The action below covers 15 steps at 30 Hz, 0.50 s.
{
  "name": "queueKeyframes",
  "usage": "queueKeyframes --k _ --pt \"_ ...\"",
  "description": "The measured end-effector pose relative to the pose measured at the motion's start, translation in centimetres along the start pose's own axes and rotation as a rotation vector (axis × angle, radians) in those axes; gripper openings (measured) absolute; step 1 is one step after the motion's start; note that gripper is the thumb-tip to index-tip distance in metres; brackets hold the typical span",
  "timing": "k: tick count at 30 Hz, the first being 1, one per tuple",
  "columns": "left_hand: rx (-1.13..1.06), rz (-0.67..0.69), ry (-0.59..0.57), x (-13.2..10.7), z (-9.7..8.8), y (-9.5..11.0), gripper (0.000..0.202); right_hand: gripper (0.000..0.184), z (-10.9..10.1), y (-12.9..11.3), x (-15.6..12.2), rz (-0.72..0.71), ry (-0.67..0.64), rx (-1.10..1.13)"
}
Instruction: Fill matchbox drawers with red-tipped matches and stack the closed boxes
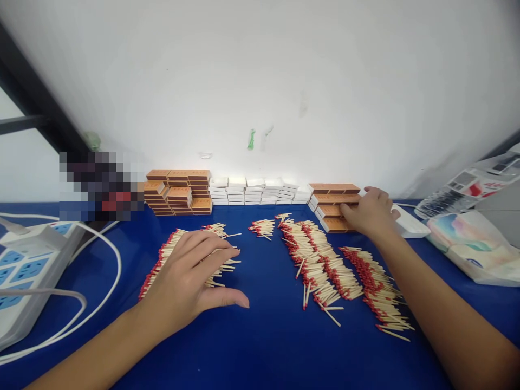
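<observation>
While right fingers (348,212) touch matchboxes (330,210), orange labels (179,193), apparently illegible

You are at a makeshift indoor workspace; whether the room belongs to a home or a workshop, you cannot tell from here. Your blue desk (252,346) stands against a plain white wall (260,70), marked with smudges and a green scrap (251,139). Loose matches (314,265) and stacked matchboxes (179,197) in quantity suggest handwork, while the power strip (32,271), white cables (118,265) and tissue pack (475,244) beside you look like everyday room clutter.
</observation>
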<state>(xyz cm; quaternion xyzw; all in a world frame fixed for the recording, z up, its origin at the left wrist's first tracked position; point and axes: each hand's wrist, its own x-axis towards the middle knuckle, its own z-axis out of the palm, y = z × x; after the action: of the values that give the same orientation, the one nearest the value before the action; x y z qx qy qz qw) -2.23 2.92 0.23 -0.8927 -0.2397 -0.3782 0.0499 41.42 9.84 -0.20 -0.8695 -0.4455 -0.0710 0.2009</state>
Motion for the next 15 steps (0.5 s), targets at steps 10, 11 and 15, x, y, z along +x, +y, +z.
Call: queueKeyframes --k 10,11,15 --pt "-0.023 0.007 0.034 0.6 -0.3 0.1 0.062 0.073 -0.7 0.2 0.2 -0.005 -0.045 0.045" --pt "-0.022 0.012 0.038 0.6 -0.3 0.1 0.062 0.074 -0.8 0.2 0.2 0.003 -0.049 0.045" --pt "-0.002 0.028 0.039 0.6 -0.3 0.1 0.063 0.076 -1.1 0.3 0.3 0.022 -0.057 0.039"
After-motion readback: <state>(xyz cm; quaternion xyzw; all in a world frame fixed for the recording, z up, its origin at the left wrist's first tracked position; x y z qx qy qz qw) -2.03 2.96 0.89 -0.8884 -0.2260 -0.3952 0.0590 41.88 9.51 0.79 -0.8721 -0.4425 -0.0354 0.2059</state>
